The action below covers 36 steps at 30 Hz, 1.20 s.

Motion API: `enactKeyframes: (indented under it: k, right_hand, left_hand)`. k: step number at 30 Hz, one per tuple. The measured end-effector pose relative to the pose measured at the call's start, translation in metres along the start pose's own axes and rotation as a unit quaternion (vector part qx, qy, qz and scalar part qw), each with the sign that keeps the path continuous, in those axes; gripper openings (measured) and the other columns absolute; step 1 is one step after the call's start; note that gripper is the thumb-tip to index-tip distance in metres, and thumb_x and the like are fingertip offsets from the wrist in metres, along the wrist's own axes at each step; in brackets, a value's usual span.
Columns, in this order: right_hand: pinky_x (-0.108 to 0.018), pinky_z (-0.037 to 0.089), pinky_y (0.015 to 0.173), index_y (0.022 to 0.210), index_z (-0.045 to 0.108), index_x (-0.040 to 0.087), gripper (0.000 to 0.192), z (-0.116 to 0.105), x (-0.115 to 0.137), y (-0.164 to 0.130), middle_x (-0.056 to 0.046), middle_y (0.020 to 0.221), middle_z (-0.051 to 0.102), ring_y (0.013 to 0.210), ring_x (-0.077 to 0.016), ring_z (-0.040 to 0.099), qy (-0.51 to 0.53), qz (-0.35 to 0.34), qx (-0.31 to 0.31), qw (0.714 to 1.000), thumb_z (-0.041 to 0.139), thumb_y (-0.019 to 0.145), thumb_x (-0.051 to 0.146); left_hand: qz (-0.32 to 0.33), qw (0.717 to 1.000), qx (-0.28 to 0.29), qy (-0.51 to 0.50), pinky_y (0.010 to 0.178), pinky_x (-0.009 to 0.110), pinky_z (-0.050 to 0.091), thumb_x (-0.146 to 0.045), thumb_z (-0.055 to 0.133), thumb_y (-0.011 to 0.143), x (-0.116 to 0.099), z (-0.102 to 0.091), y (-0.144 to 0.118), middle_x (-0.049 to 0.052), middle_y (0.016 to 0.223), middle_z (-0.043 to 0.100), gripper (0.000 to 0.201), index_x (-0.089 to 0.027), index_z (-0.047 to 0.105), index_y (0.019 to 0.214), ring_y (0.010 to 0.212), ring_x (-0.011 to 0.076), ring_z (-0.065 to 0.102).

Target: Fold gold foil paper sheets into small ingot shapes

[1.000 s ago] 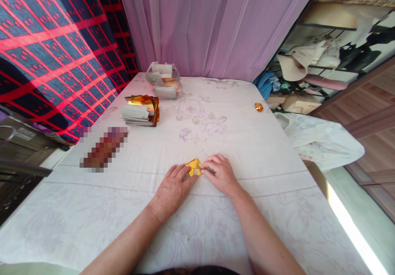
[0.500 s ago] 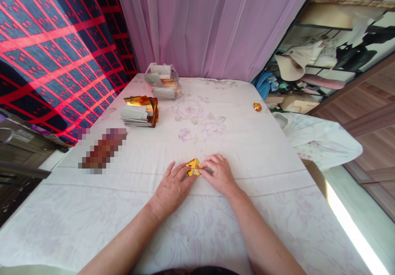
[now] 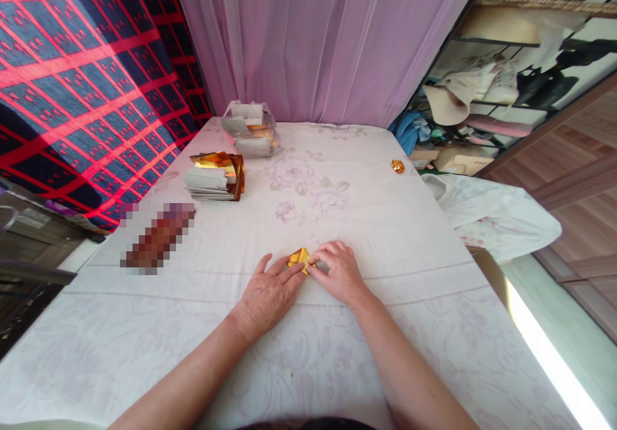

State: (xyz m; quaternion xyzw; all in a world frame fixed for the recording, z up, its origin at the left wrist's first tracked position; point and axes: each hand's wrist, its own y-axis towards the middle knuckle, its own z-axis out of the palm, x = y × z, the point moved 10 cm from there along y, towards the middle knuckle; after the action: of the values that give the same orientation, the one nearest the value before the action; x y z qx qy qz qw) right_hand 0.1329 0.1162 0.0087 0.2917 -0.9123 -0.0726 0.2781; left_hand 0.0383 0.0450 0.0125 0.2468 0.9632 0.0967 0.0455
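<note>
A small folded piece of gold paper (image 3: 299,258) lies on the white flowered cloth (image 3: 385,224) in front of me. My left hand (image 3: 267,295) presses its fingertips on the paper's left side. From the right, my right hand (image 3: 338,274) pinches the paper's edge with its fingertips. Part of the paper is hidden under my fingers.
A stack of gold and white sheets (image 3: 215,175) sits at the back left, with a clear bag of more sheets (image 3: 250,128) behind it. A small finished gold piece (image 3: 398,166) lies at the far right edge. A blurred oblong object (image 3: 157,236) lies to the left.
My fingers have shifted slightly on the gold paper, and the paper looks a little more folded. The view has tilted down a bit.
</note>
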Motion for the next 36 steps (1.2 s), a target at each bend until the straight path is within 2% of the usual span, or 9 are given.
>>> enactKeyframes:
  k: [5,9,14,28,32,36]
  right_hand:
    - [-0.036,0.035,0.083,0.081,0.069,0.026,0.012,0.001,-0.001,0.0,-0.001,0.093,0.066,0.096,-0.0214,0.055,0.01,0.003,0.013,1.0,0.078,0.074,0.025]
    - [-0.037,0.037,0.084,0.084,0.069,0.026,0.01,0.003,-0.008,-0.001,-0.001,0.095,0.067,0.096,-0.021,0.055,0.041,-0.006,0.014,0.999,0.073,0.078,0.019]
    - [-0.037,0.039,0.085,0.083,0.07,0.025,0.017,0.006,-0.014,0.0,-0.001,0.094,0.067,0.095,-0.0203,0.055,0.075,-0.021,0.025,0.997,0.066,0.08,0.009]
    - [-0.037,0.038,0.085,0.084,0.07,0.025,0.018,0.007,-0.015,0.0,-0.001,0.095,0.067,0.095,-0.0202,0.055,0.069,-0.021,0.029,0.997,0.065,0.08,0.009]
    - [-0.036,0.038,0.085,0.085,0.071,0.026,0.019,0.007,-0.015,0.0,-0.001,0.095,0.067,0.095,-0.0197,0.055,0.066,-0.017,0.03,0.997,0.065,0.079,0.008]
    - [-0.036,0.037,0.085,0.086,0.072,0.027,0.02,0.008,-0.015,0.0,-0.001,0.095,0.067,0.096,-0.0194,0.055,0.06,-0.016,0.037,0.997,0.065,0.08,0.009]
  left_hand:
    - [0.007,1.0,0.006,0.007,0.106,0.052,0.034,-0.022,0.054,0.091,-0.001,0.0,0.0,0.002,0.131,0.063,0.032,-0.027,0.058,0.122,0.121,0.0256,0.054]
    - [0.019,1.0,0.008,0.014,0.106,0.052,0.035,-0.021,0.054,0.092,-0.001,0.002,-0.001,0.003,0.13,0.063,0.027,-0.026,0.061,0.118,0.122,0.0258,0.054]
    - [0.031,0.999,0.012,0.022,0.106,0.053,0.034,-0.022,0.054,0.092,-0.001,0.007,-0.002,0.002,0.131,0.063,0.026,-0.027,0.061,0.117,0.123,0.0262,0.053]
    - [0.086,0.995,0.045,0.021,0.108,0.05,0.033,-0.023,0.053,0.094,0.003,0.011,-0.003,0.0,0.134,0.06,0.017,-0.026,0.06,0.109,0.124,0.0255,0.051]
    - [0.095,0.994,0.04,0.03,0.108,0.049,0.032,-0.021,0.053,0.094,0.002,0.008,-0.004,0.001,0.134,0.059,0.016,-0.025,0.06,0.107,0.125,0.0243,0.051]
    - [0.095,0.995,0.028,0.032,0.108,0.046,0.034,-0.019,0.055,0.092,0.001,0.002,-0.003,0.004,0.142,0.052,0.013,-0.025,0.06,0.104,0.125,0.0224,0.051]
